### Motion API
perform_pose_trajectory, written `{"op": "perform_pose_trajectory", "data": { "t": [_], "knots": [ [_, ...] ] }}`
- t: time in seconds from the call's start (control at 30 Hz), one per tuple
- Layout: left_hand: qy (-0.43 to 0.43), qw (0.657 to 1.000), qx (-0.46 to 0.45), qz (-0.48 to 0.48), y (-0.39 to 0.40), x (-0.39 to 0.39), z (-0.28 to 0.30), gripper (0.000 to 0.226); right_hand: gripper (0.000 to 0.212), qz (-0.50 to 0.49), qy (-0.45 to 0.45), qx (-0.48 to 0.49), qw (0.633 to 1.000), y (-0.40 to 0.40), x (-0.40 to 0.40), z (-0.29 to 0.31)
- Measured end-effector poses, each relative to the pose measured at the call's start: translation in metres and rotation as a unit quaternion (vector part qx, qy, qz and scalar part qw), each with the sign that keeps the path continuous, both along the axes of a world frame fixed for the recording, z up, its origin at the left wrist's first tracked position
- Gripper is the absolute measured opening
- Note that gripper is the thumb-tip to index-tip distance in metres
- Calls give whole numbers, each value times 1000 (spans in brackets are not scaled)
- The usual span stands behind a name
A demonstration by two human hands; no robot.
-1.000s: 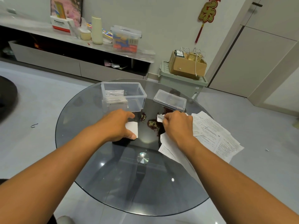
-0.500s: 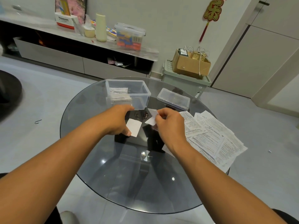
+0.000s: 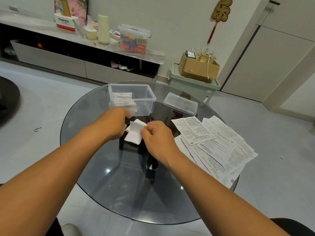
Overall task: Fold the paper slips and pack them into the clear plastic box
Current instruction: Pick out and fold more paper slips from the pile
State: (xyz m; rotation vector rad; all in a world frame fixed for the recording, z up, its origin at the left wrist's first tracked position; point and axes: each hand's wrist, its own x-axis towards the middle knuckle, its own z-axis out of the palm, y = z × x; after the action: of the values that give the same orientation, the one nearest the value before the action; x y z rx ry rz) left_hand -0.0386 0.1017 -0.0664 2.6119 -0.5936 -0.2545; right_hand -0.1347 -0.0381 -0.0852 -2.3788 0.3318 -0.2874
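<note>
The right hand (image 3: 157, 139) held a small white paper slip (image 3: 134, 133) in a narrow pinch grip, thumb and forefinger closed on the slip's right edge, its upper part raised and bent over as if mid-fold. The left hand (image 3: 113, 124) lay against the slip's left edge with fingers curled; whether it actually gripped the paper could not be told, since the hand hid its own fingertips. The slip sat between the two hands, just above the middle of the round dark glass worktop (image 3: 105, 189).

The open clear plastic box (image 3: 144, 101), with folded slips (image 3: 122, 101) already stacked in its left half, stood straight ahead of the grip, near the worktop's far edge. Its long axis ran left to right. The left hand was the nearer one, almost touching the box's front wall. The clear plastic lid (image 3: 180, 103) lay beside the box, and a fan of printed paper sheets (image 3: 216, 147) covered the worktop's right edge.
</note>
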Motion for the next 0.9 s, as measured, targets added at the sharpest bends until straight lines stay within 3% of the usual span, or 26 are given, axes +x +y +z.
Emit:
{"op": "perform_pose_trajectory", "data": {
  "t": [0.07,0.17,0.2,0.27,0.43,0.57,0.67,0.77,0.83,0.9],
  "knots": [
    [-1,1000,-25,19,-1,1,2,48,42,51,14,-29,998,3,1,-3],
    [-21,998,-43,33,-3,1,2,44,19,98,55,-41,993,1,2,-6],
    [-24,998,-44,32,-3,0,2,43,31,98,60,-39,993,-1,2,-5],
    [-29,998,-47,24,-4,-3,4,40,46,85,53,-18,995,-4,1,-4],
    [-47,994,-101,5,-5,-6,10,34,18,38,-10,42,998,-3,-3,-3],
    [-148,965,-213,-29,-10,-14,15,34,23,-42,-63,123,990,-7,-2,-2],
    [-180,951,-231,-101,-13,-23,14,35,32,-15,-28,44,999,-12,-4,3],
    [-154,952,-164,-208,-18,-26,1,46,37,-77,-34,-118,989,-33,-6,12],
    [-166,949,-82,-256,-21,-24,-14,49,37,-134,28,-192,972,-56,-6,16],
    [-204,938,-15,-281,-25,-22,-25,41,47,-170,139,-200,955,-77,-8,16]
  ]
}}
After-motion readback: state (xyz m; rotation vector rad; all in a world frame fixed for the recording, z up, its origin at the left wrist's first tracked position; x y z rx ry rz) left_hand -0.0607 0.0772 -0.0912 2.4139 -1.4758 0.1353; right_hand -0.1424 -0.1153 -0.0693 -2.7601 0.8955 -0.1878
